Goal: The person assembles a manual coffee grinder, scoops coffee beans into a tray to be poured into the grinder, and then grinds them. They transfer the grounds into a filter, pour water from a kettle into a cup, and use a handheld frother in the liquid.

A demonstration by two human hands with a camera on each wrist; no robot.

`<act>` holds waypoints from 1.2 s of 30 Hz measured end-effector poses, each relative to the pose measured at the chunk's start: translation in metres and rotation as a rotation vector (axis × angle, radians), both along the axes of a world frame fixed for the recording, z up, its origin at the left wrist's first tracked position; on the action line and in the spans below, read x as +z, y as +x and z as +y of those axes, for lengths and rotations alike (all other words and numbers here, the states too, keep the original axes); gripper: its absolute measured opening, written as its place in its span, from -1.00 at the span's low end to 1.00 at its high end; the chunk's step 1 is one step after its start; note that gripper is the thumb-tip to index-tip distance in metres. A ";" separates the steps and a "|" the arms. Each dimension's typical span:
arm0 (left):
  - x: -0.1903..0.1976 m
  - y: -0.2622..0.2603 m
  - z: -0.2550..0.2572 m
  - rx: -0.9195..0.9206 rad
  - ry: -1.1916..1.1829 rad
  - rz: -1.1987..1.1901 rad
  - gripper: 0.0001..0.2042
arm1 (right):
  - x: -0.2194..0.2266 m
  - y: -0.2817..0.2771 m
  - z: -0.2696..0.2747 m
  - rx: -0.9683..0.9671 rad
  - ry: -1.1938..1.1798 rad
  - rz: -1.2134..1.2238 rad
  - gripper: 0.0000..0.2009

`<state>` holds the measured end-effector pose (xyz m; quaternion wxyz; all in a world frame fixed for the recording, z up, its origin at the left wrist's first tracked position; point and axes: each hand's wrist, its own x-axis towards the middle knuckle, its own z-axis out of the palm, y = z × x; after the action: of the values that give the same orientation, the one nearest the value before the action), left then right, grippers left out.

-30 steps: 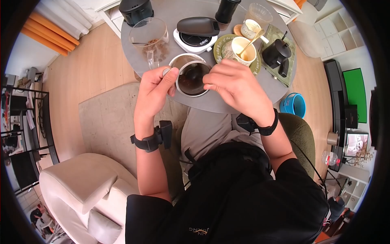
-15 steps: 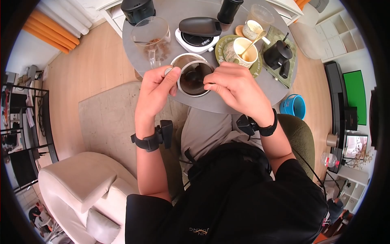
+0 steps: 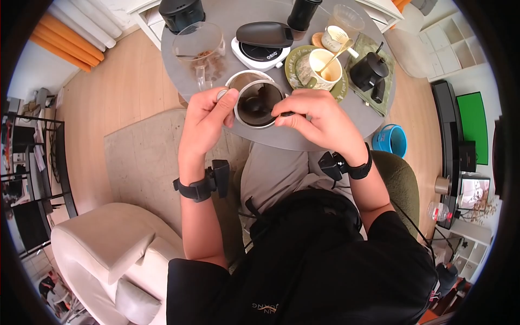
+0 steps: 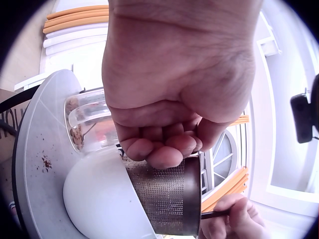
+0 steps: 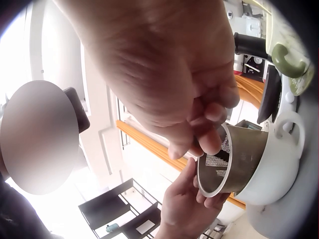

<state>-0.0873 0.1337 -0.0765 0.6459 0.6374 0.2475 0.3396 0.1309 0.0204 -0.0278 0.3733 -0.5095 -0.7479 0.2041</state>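
Observation:
In the head view my left hand (image 3: 208, 116) grips a fine-mesh metal strainer (image 3: 259, 120), its open mouth tipped toward me. Dark matter lies inside it. The left wrist view shows the mesh side (image 4: 162, 191) leaning out of a white cup (image 4: 99, 194), with the curled left fingertips at the mesh. My right hand (image 3: 319, 115) pinches a thin dark handle (image 4: 215, 214) that reaches into the strainer's mouth; its far end is hidden inside. The cup's loop handle (image 5: 294, 122) shows in the right wrist view.
A clear glass mug (image 3: 187, 46) with brown bits stands at the left, near a white scale (image 3: 260, 62). Right of the hands are a cream cup (image 3: 327, 66) with a gold spoon on a green plate (image 3: 294, 62), and a black pot (image 3: 368, 70). Brown crumbs (image 4: 46, 162) lie on the table.
My right hand has shifted slightly right and its fingers have turned, so the dark handle's end now shows. Strainer and left hand stay nearly where they were.

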 end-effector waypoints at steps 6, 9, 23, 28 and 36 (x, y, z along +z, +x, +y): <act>0.001 0.000 0.000 0.001 -0.007 -0.005 -0.61 | 0.003 -0.004 0.001 -0.122 -0.030 0.224 -0.85; 0.001 0.000 0.000 -0.002 -0.010 -0.003 -0.61 | -0.003 -0.012 0.005 -0.088 0.014 0.219 -0.83; 0.000 0.000 0.000 -0.003 0.002 -0.019 -0.61 | 0.000 -0.027 0.001 -0.195 0.098 -0.155 -0.80; 0.000 0.000 0.000 -0.003 -0.001 -0.022 -0.60 | 0.010 -0.015 0.001 -0.197 0.037 -0.070 -0.80; 0.000 0.000 0.001 0.005 0.005 -0.006 -0.59 | 0.002 -0.017 0.002 -0.151 0.016 -0.031 -0.81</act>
<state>-0.0868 0.1343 -0.0764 0.6443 0.6373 0.2464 0.3435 0.1143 0.0227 -0.0260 0.3803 -0.5645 -0.7147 0.1614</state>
